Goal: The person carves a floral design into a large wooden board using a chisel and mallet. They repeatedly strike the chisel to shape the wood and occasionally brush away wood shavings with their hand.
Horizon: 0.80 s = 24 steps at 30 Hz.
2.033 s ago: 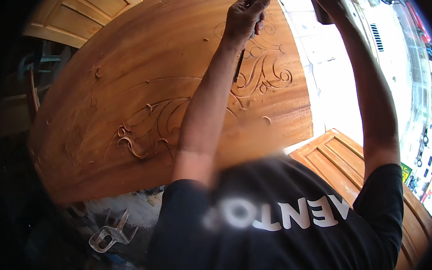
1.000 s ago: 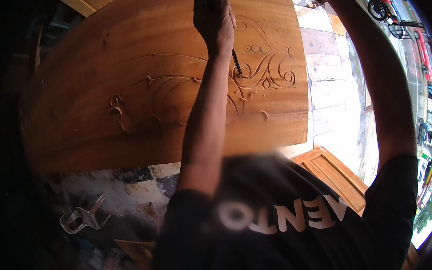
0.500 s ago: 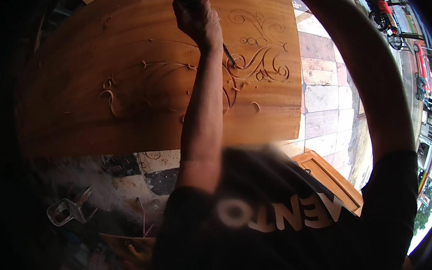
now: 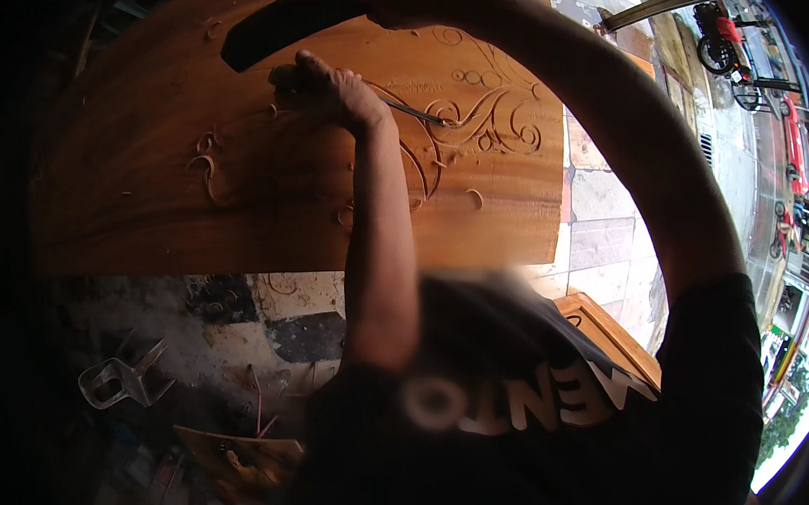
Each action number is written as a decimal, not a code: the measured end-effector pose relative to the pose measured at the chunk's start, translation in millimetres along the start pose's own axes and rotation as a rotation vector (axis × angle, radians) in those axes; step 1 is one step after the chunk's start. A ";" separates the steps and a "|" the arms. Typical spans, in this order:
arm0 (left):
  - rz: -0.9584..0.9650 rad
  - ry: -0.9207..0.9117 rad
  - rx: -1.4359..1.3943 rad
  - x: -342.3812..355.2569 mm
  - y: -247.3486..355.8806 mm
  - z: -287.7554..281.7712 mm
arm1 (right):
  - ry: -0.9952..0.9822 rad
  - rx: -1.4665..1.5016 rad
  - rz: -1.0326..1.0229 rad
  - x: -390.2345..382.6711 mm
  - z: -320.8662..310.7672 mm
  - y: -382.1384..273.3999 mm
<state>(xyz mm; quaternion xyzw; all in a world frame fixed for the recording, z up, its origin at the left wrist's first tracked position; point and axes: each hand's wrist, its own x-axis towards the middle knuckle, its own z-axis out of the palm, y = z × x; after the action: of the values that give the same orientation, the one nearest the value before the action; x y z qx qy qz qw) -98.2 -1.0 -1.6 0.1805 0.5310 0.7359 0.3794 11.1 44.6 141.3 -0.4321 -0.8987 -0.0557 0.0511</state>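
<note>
A large wooden panel (image 4: pixel 127 194) carries carved scrolls (image 4: pixel 498 120) and loose curled shavings. My left hand (image 4: pixel 332 92) grips the handle of a chisel (image 4: pixel 411 110), which slants right, its tip on the scroll carving. My right hand (image 4: pixel 401 6) is closed on a dark, blocky mallet (image 4: pixel 270 38), held just above and left of the chisel handle. The fingers of my right hand are mostly in shadow.
A paneled wooden door (image 4: pixel 610 333) lies at lower right on tiles (image 4: pixel 598 197). A plastic chair (image 4: pixel 127 377) and a board (image 4: pixel 232 454) are at lower left. Parked motorbikes (image 4: pixel 718 39) and a red vehicle (image 4: pixel 792 136) show at the right.
My right arm has swung left, bringing the mallet into view over the panel. My left hand has moved down and left, with the chisel now more slanted.
</note>
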 end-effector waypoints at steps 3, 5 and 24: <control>-0.121 -0.141 -0.160 -5.7 50.3 -38.3 | 0.089 0.315 0.162 -28.2 14.3 -17.2; -0.143 -0.237 -0.169 -25.5 69.5 -48.5 | 0.121 0.466 0.414 -77.2 12.4 -23.4; 0.863 -1.445 0.739 -200.0 9.2 -18.0 | 0.641 0.823 1.732 -449.4 29.9 -130.2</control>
<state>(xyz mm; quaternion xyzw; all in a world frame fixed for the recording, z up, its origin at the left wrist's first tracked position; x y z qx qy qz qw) 15.8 -163.9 27.6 0.8889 0.2529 0.3054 0.2294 187.2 -378.3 41.5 -0.8492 -0.1691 0.2012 0.4581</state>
